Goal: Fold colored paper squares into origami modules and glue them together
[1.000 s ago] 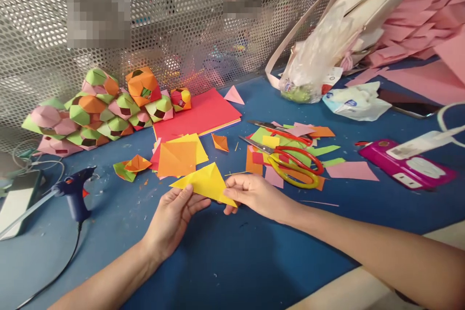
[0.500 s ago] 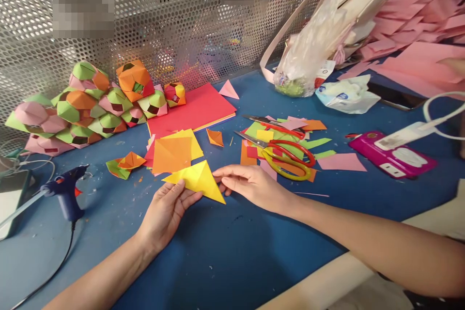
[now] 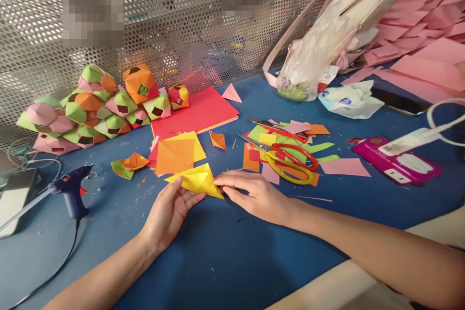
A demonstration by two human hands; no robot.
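A yellow folded origami paper (image 3: 196, 178) is held up over the table, its middle bulging slightly. My left hand (image 3: 170, 206) grips its left part, thumb on top and fingers underneath. At the paper's right edge, my right hand (image 3: 254, 193) pinches with thumb and forefinger; the fingertips are partly hidden. Just behind lie an orange square of paper (image 3: 176, 155) and yellow sheets (image 3: 198, 145). Left of these rest green and orange folded pieces (image 3: 135, 161), and a small orange folded piece (image 3: 218, 140) sits behind my right hand.
Scissors with red handles (image 3: 298, 152) and yellow handles (image 3: 290, 174) lie on paper scraps. A blue glue gun (image 3: 74, 191) stands left, its cord trailing forward. Origami modules (image 3: 87, 106) are stacked along the perforated screen (image 3: 174, 19). A purple power strip (image 3: 399, 160) and a bag (image 3: 348, 5) are right.
The yellow paper's right part has bent and its top has dropped lower. My right fingertips have closed onto its right edge. The whole view has shifted slightly.
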